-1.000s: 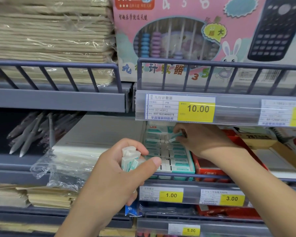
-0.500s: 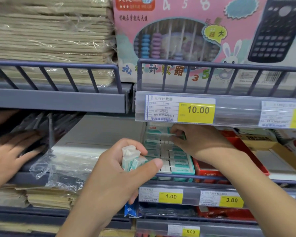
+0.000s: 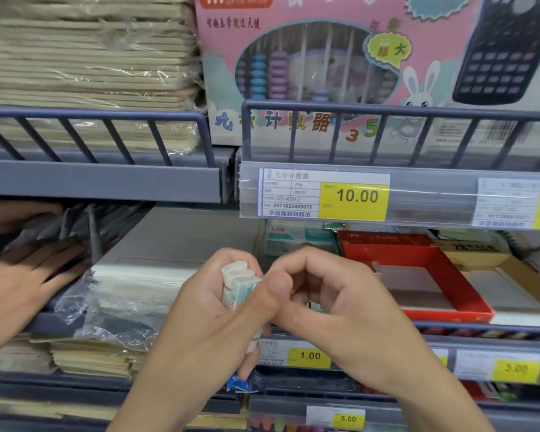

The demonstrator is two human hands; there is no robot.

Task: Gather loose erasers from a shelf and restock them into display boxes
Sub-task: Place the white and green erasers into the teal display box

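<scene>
Left hand (image 3: 206,319): curled round a small stack of erasers (image 3: 239,283), thumb laid across the front; grip tight, the stack standing upright out of the fist.
Erasers: small rectangular blocks, white with pale green paper sleeves, edges squared, surface matte; held in front of the middle shelf, just left of the eraser box.
Right hand (image 3: 328,304): fingers bent inward, thumb and fingertips meeting at the top of the held stack; whether they pinch one eraser or only touch it, cannot tell.
Eraser box (image 3: 296,238): low cardboard display box in white and green on the middle shelf, mostly hidden behind both hands; only its back end shows.
Red box (image 3: 418,275): shallow cardboard tray with red walls and a pale floor, just right of the eraser box.
Middle shelf rail (image 3: 480,330): grey metal bar along the shelf front, price strips below it with yellow tags reading 1.00 and 3.00.
Another person's hand (image 3: 19,285): flat, fingers spread, resting at the far left of the shelf beside a bundle of grey pens (image 3: 91,232).
Plastic wrap (image 3: 113,304): clear, crinkled film over a flat white stack, left of the hands.
Upper shelf: wrapped stack of tan notebooks (image 3: 85,57), layered edges; pink abacus box (image 3: 309,57) with a clear oval window showing beads; yellow tag 10.00 (image 3: 356,196) beneath.
</scene>
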